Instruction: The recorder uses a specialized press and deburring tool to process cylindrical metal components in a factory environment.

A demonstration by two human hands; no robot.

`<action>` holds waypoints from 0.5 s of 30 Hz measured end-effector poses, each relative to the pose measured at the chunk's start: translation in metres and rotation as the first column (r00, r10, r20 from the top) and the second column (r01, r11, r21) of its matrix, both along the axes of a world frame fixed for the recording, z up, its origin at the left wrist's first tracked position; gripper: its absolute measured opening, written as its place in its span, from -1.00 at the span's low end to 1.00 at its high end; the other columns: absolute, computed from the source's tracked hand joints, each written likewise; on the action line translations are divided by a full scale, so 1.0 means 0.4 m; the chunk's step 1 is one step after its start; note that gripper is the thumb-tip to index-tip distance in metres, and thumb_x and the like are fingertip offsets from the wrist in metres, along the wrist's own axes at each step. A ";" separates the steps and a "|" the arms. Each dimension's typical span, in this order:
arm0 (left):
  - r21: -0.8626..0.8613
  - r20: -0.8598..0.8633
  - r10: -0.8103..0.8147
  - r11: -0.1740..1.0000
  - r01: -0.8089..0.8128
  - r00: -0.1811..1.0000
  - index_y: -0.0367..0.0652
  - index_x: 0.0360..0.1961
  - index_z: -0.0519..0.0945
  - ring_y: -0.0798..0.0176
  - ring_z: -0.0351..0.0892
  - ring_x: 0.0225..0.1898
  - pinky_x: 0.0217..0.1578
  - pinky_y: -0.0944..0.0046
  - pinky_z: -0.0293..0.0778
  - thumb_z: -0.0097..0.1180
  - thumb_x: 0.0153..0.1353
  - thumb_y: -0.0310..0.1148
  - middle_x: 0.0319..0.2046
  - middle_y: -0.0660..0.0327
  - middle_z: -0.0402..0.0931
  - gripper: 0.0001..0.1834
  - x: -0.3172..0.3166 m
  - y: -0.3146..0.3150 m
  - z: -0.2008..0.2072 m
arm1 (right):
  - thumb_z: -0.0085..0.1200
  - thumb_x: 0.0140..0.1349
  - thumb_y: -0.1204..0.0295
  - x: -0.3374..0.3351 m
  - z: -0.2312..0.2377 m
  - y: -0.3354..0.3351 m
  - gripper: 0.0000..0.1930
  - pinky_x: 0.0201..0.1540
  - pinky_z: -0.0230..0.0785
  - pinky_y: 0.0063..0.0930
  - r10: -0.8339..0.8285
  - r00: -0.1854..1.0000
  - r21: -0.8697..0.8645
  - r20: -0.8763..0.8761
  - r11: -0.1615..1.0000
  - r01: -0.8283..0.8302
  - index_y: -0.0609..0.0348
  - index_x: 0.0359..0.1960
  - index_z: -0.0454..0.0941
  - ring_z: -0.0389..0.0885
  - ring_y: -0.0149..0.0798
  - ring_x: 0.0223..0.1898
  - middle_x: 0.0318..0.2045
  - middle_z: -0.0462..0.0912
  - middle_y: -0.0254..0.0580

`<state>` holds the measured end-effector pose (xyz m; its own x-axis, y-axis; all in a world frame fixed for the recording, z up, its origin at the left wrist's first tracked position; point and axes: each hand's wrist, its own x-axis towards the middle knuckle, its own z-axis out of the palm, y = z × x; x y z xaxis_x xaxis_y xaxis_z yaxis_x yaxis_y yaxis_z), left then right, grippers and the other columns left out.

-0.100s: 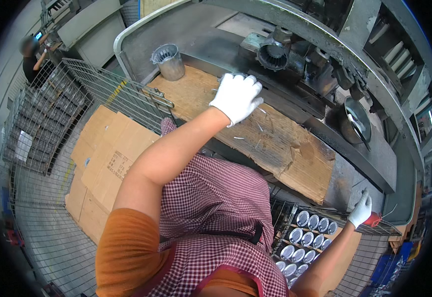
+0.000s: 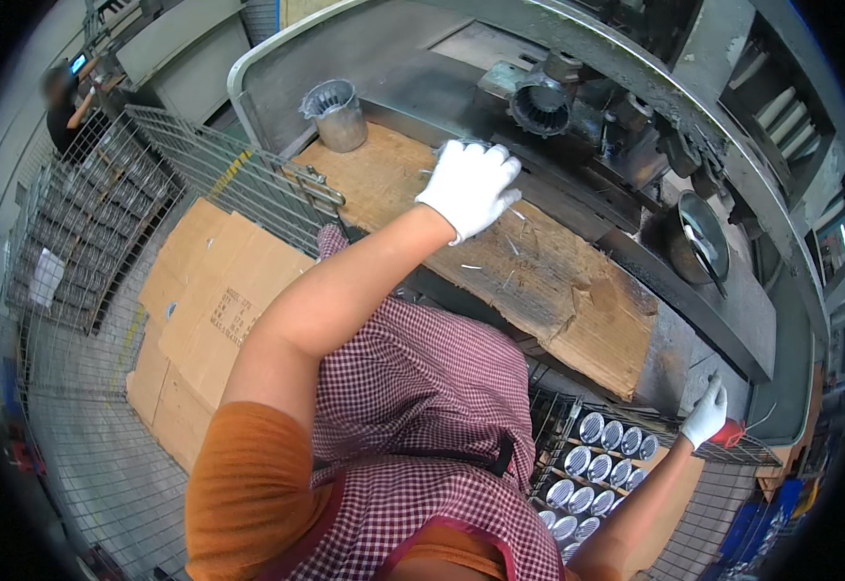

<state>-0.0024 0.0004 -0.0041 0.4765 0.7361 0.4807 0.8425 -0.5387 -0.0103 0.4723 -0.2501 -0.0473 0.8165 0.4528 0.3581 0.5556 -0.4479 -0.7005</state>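
My left hand (image 2: 471, 191), in a white glove, is over the far edge of a worn wooden board (image 2: 577, 310). Its fingers curl down, and a bit of grey metal shows beyond them; the rest of what they hold is hidden. Thin metal slivers lie on the board beside the hand. At the right, my right hand (image 2: 706, 412), also gloved, has its fingers stretched out along the grey machine ledge. A red rounded thing (image 2: 729, 433) is right beside its wrist. A grey finned metal cup (image 2: 335, 116) stands at the board's left end.
A machine with a round toothed fixture (image 2: 540, 104) is beyond the board. A metal bowl (image 2: 698, 237) sits on its right side. Round shiny metal parts (image 2: 592, 465) fill a wire basket below. Flat cardboard (image 2: 204, 310) lies left; another person (image 2: 62, 111) stands far left.
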 end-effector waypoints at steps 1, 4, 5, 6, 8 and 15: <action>0.003 0.010 -0.016 1.000 0.016 1.000 -0.06 -0.07 0.55 0.09 0.51 -0.08 -0.09 0.07 0.32 0.07 0.20 -0.06 -0.12 0.19 0.51 -0.62 0.004 0.001 0.001 | 0.05 0.30 0.00 0.001 0.001 0.001 -0.54 -0.59 -0.04 -0.55 -0.010 0.998 0.018 0.056 1.000 0.009 0.19 -0.18 0.69 0.11 -0.56 -0.66 -0.63 0.49 -0.46; 0.024 0.018 -0.025 0.999 0.024 1.000 -0.06 -0.05 0.54 0.10 0.53 -0.11 -0.13 0.05 0.35 0.07 0.20 -0.07 -0.15 0.19 0.52 -0.62 0.008 0.004 -0.001 | 0.03 0.32 0.02 0.002 0.006 -0.009 -0.56 -0.57 0.04 -0.52 -0.026 0.996 -0.042 0.088 0.999 0.030 0.16 -0.14 0.69 0.16 -0.53 -0.65 -0.56 0.57 -0.43; 0.023 0.023 -0.036 0.999 0.036 0.999 -0.06 -0.04 0.54 0.10 0.53 -0.11 -0.13 0.05 0.35 0.07 0.20 -0.07 -0.16 0.18 0.52 -0.61 0.009 0.006 -0.002 | 0.03 0.32 0.03 0.012 0.000 -0.012 -0.56 -0.56 0.07 -0.52 -0.007 0.991 -0.023 0.133 1.000 0.010 0.14 -0.11 0.68 0.18 -0.52 -0.65 -0.50 0.62 -0.41; 0.021 0.027 -0.049 0.999 0.049 0.998 -0.05 -0.02 0.53 0.10 0.53 -0.11 -0.13 0.05 0.35 0.08 0.20 -0.07 -0.17 0.18 0.52 -0.60 0.012 0.007 -0.004 | 0.02 0.32 0.03 0.024 -0.006 -0.017 -0.56 -0.55 0.10 -0.52 0.010 0.984 -0.005 0.176 1.000 -0.009 0.13 -0.08 0.67 0.21 -0.52 -0.64 -0.45 0.67 -0.40; 0.011 0.038 -0.036 0.999 0.036 0.999 -0.05 0.02 0.51 0.11 0.53 -0.11 -0.13 0.06 0.35 0.07 0.21 -0.07 -0.18 0.17 0.53 -0.58 0.009 0.002 0.001 | -0.01 0.33 0.04 0.035 -0.008 -0.020 -0.56 -0.52 0.15 -0.53 0.026 0.986 -0.037 0.165 0.999 -0.020 0.12 -0.02 0.65 0.26 -0.51 -0.62 -0.33 0.72 -0.36; -0.002 0.071 -0.055 0.998 0.055 0.996 -0.07 0.05 0.50 0.10 0.52 -0.12 -0.13 0.04 0.33 0.07 0.22 -0.05 -0.19 0.16 0.53 -0.55 0.007 0.001 -0.004 | -0.03 0.34 0.01 0.059 -0.017 -0.018 -0.51 -0.42 0.25 -0.53 0.053 0.980 -0.014 0.190 0.999 -0.051 0.16 0.00 0.63 0.42 -0.46 -0.52 -0.19 0.73 -0.31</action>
